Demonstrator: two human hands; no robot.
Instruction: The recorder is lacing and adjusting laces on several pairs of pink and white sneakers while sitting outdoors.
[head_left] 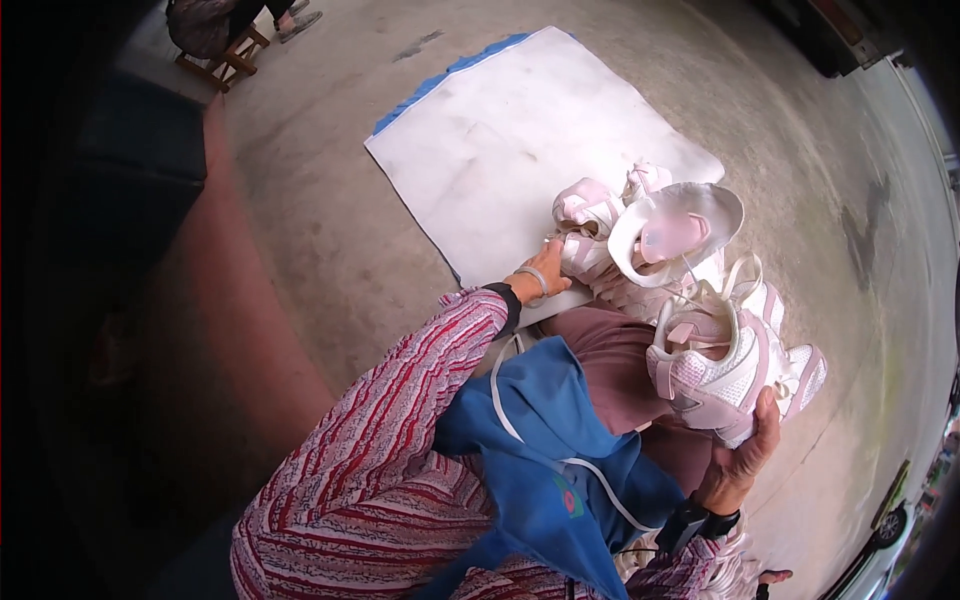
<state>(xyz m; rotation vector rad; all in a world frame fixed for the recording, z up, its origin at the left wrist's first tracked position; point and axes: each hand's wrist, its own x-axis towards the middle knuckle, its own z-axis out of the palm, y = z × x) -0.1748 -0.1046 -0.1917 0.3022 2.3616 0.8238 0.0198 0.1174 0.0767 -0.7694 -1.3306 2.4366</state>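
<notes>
My right hand [745, 455] grips a white and pink sneaker [705, 375] from below, its opening and laces facing up over my lap. At the edge of a heap of similar shoes, my left hand [545, 268] has its fingers closed on another pink and white sneaker [583, 252]; the fingertips are partly hidden. Between and beyond the hands, a white rounded, bowl-like piece [622, 245] surrounds a pink part; its kind is unclear. A further sneaker [590, 203] lies at the far side of the heap, and one [803, 378] is right of the held shoe.
A white sheet [520, 140] with a blue edge lies on the concrete floor [300, 180] ahead. A blue apron [550, 400] covers my lap. Far left, a person sits on a wooden stool [232, 62] near a dark box-like block [150, 130]. More pale shoes [735, 572] lie lower right.
</notes>
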